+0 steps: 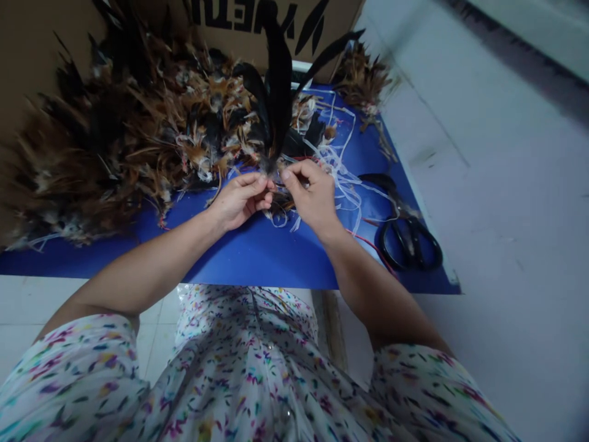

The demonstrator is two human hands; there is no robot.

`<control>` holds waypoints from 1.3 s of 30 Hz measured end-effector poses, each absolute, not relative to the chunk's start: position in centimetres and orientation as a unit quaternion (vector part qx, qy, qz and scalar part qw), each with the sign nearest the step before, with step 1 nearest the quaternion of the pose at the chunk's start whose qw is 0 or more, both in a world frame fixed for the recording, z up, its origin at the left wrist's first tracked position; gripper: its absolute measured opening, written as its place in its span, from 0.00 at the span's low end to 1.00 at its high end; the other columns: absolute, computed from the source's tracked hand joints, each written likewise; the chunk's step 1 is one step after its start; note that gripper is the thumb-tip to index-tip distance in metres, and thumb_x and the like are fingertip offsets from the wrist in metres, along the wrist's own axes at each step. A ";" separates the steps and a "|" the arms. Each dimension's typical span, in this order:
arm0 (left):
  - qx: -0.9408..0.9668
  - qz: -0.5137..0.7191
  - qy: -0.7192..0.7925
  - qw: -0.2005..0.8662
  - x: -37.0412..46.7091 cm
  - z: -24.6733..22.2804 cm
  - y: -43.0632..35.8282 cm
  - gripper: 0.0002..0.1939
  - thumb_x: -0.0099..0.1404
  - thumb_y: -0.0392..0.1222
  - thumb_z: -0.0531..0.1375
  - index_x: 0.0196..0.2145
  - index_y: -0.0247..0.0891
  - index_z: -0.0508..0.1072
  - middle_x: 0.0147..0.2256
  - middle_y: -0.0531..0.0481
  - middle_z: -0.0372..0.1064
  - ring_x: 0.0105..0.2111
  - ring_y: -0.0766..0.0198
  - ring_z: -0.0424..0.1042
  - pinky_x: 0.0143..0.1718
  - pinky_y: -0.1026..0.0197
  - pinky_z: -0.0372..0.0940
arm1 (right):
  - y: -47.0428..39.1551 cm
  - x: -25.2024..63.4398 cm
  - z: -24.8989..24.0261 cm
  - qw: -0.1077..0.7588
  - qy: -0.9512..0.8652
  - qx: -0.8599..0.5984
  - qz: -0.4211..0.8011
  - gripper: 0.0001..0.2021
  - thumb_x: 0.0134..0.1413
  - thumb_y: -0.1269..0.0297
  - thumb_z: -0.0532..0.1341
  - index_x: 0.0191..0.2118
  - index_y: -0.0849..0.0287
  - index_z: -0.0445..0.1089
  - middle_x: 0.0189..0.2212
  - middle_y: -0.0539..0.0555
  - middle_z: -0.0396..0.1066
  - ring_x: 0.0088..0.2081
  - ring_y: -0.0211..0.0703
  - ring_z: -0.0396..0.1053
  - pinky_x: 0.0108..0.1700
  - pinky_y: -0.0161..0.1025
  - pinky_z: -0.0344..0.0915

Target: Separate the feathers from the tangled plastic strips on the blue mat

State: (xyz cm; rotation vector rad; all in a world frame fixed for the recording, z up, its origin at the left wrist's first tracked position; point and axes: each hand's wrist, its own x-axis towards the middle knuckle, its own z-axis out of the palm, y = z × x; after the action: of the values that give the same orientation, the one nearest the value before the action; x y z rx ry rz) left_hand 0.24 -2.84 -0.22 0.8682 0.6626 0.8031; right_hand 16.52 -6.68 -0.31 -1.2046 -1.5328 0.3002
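Note:
Over a blue table (257,252), my left hand (242,199) pinches the base of a small bunch of long black feathers (278,86) that stands upright. My right hand (310,193) is right beside it, fingers closed on the same bunch's base, where thin white string (343,178) seems to run. The two hands almost touch at the fingertips.
A big heap of brown and black feathers (115,129) covers the table's left and back. Loose white strings lie to the right of the hands. Black scissors (407,236) rest near the table's right edge. A cardboard box (257,24) stands behind. A white wall is at right.

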 end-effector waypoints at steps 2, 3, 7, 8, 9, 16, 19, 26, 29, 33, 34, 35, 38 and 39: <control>0.410 0.376 0.305 0.773 0.2 -0.4 -2.7 0.09 0.66 0.35 0.64 0.27 0.33 0.74 0.22 0.54 0.70 0.21 0.74 0.70 0.24 0.72 0.69 | -6.5 16.7 -0.3 0.552 -0.642 -0.516 0.132 0.19 0.63 0.47 0.58 0.30 0.57 0.69 0.28 0.49 0.69 0.31 0.37 0.65 0.37 0.38 0.64; 0.415 0.379 0.305 0.769 0.2 -0.4 -2.7 0.09 0.65 0.36 0.64 0.27 0.33 0.74 0.22 0.54 0.69 0.20 0.74 0.70 0.24 0.72 0.69 | -6.5 16.7 -0.3 0.551 -0.639 -0.520 0.135 0.19 0.63 0.46 0.58 0.30 0.57 0.68 0.27 0.49 0.68 0.31 0.37 0.65 0.37 0.38 0.64; 0.428 0.394 0.307 0.753 0.2 -0.4 -2.6 0.09 0.65 0.36 0.64 0.26 0.33 0.74 0.23 0.54 0.70 0.21 0.74 0.69 0.25 0.73 0.68 | -6.1 17.4 -0.2 0.547 -0.629 -0.532 0.151 0.20 0.62 0.44 0.57 0.30 0.57 0.68 0.26 0.48 0.67 0.31 0.36 0.65 0.38 0.38 0.65; 0.430 0.398 0.312 0.748 0.3 -0.3 -2.6 0.10 0.64 0.36 0.65 0.26 0.33 0.73 0.23 0.54 0.70 0.21 0.75 0.69 0.25 0.73 0.68 | -5.9 17.7 -0.1 0.547 -0.625 -0.534 0.154 0.20 0.62 0.44 0.58 0.31 0.57 0.68 0.26 0.48 0.68 0.31 0.36 0.65 0.38 0.39 0.65; 0.432 0.403 0.317 0.742 0.3 -0.2 -2.5 0.10 0.64 0.36 0.65 0.25 0.33 0.73 0.24 0.54 0.70 0.21 0.75 0.69 0.25 0.73 0.68 | -5.8 18.0 -0.1 0.549 -0.622 -0.537 0.156 0.19 0.62 0.45 0.58 0.31 0.57 0.68 0.26 0.48 0.68 0.31 0.36 0.65 0.39 0.39 0.66; 0.435 0.453 0.318 0.710 -0.1 0.2 -1.9 0.11 0.64 0.36 0.65 0.25 0.34 0.71 0.26 0.54 0.70 0.23 0.75 0.69 0.26 0.72 0.68 | -5.3 20.4 0.2 0.509 -0.617 -0.584 0.139 0.14 0.61 0.49 0.60 0.33 0.55 0.71 0.28 0.49 0.71 0.34 0.40 0.69 0.43 0.43 0.69; 0.426 0.464 0.341 0.698 -0.1 0.3 -1.8 0.11 0.64 0.38 0.65 0.25 0.35 0.71 0.26 0.54 0.70 0.22 0.75 0.69 0.26 0.72 0.68 | -5.2 21.5 0.4 0.471 -0.626 -0.610 0.116 0.11 0.59 0.53 0.62 0.33 0.55 0.72 0.28 0.50 0.72 0.35 0.42 0.70 0.44 0.43 0.68; 0.426 0.472 0.344 0.690 0.0 0.3 -1.7 0.12 0.63 0.39 0.67 0.24 0.37 0.71 0.25 0.54 0.70 0.21 0.75 0.68 0.24 0.72 0.67 | -4.9 26.8 0.1 0.421 -0.581 -0.696 0.036 0.07 0.58 0.59 0.62 0.32 0.54 0.72 0.29 0.53 0.73 0.41 0.50 0.72 0.49 0.51 0.69; 0.425 0.466 0.347 0.694 0.1 0.4 -1.7 0.14 0.63 0.39 0.67 0.22 0.37 0.69 0.24 0.54 0.70 0.21 0.75 0.67 0.23 0.73 0.66 | -4.9 28.0 -0.3 0.381 -0.569 -0.728 0.027 0.05 0.54 0.68 0.63 0.28 0.55 0.72 0.26 0.53 0.71 0.42 0.52 0.72 0.52 0.56 0.67; 0.425 0.469 0.330 0.700 0.1 0.4 -1.6 0.15 0.65 0.36 0.64 0.21 0.37 0.70 0.24 0.54 0.70 0.21 0.75 0.67 0.23 0.73 0.66 | -4.8 27.9 -0.6 0.323 -0.580 -0.745 0.054 0.10 0.45 0.80 0.62 0.25 0.56 0.72 0.24 0.52 0.69 0.41 0.54 0.72 0.54 0.60 0.65; 0.424 0.475 0.323 0.700 0.0 0.4 -1.5 0.15 0.65 0.34 0.63 0.21 0.37 0.71 0.24 0.54 0.71 0.21 0.75 0.67 0.23 0.73 0.66 | -4.7 27.8 -0.6 0.314 -0.582 -0.748 0.053 0.11 0.44 0.81 0.62 0.24 0.56 0.72 0.24 0.53 0.70 0.41 0.54 0.72 0.55 0.60 0.65; 0.421 0.484 0.319 0.698 -0.1 0.4 -1.4 0.15 0.66 0.34 0.62 0.21 0.37 0.71 0.25 0.54 0.72 0.21 0.75 0.68 0.22 0.72 0.66 | -4.7 27.7 -0.5 0.313 -0.583 -0.749 0.049 0.11 0.44 0.82 0.61 0.25 0.56 0.72 0.24 0.53 0.70 0.41 0.54 0.72 0.55 0.60 0.65; 0.414 0.499 0.328 0.687 -0.3 0.6 -1.2 0.15 0.67 0.34 0.62 0.22 0.38 0.72 0.26 0.55 0.73 0.21 0.75 0.68 0.23 0.72 0.66 | -4.5 27.6 -0.5 0.349 -0.582 -0.734 0.030 0.09 0.47 0.78 0.61 0.26 0.56 0.72 0.25 0.54 0.71 0.41 0.54 0.72 0.54 0.59 0.65; 0.413 0.499 0.336 0.684 -0.3 0.7 -1.1 0.14 0.67 0.34 0.62 0.22 0.38 0.72 0.26 0.55 0.73 0.21 0.75 0.68 0.24 0.72 0.66 | -4.4 27.5 -0.6 0.356 -0.581 -0.731 0.028 0.08 0.49 0.76 0.62 0.27 0.56 0.72 0.26 0.54 0.71 0.42 0.54 0.72 0.54 0.59 0.65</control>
State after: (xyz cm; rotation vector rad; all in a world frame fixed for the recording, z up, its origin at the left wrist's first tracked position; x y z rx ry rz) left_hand -0.32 -1.13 0.71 0.9263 0.7539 1.1181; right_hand 27.51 -4.45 -0.59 -1.8880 -1.5011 0.0726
